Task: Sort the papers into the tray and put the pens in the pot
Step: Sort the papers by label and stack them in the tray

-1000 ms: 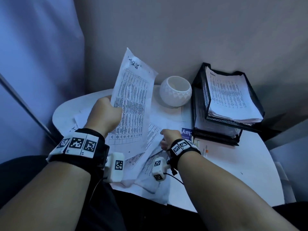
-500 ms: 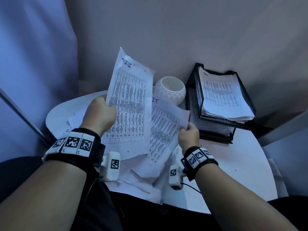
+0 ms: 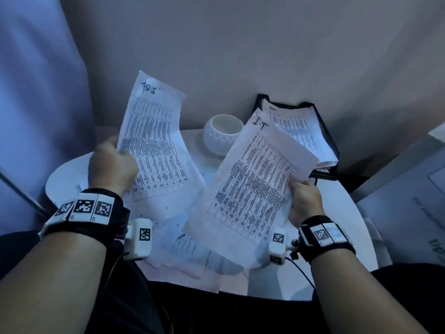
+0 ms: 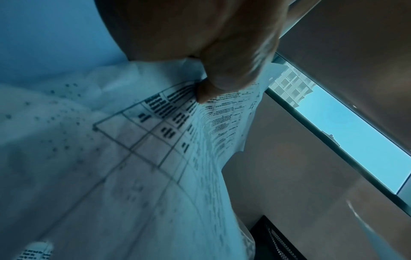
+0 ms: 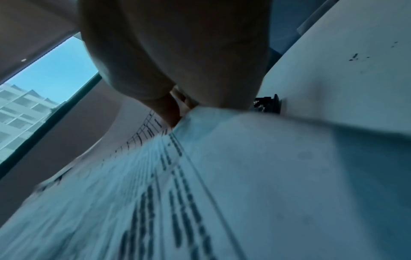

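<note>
- Left hand (image 3: 112, 166): fingers and thumb closed on the left edge of a printed sheet headed "TASK LIST" (image 3: 154, 145), held raised and near upright above the table (image 3: 337, 213). Left wrist view: thumb (image 4: 224, 75) pinching that sheet's printed grid.
- Right hand (image 3: 304, 201): curled round the right edge of a 2nd sheet headed "I.T" (image 3: 250, 186), lifted clear of the table, tilted, top corner overlapping the front of the tray in the head view. Right wrist view: fingers (image 5: 171, 112) clamped on the paper edge, rest blurred.
- 2 held sheets apart, side by side, neither touching the other.
- Loose papers (image 3: 185, 249) lying flat on the table under and between both hands.
- Black mesh tray (image 3: 330, 138) at the table's far right, beyond the right hand, holding a stack of sheets (image 3: 298, 126).
- White pot (image 3: 222, 133) standing at the far edge, just left of the tray, between the 2 raised sheets.
- Pens: cannot tell, hidden.
</note>
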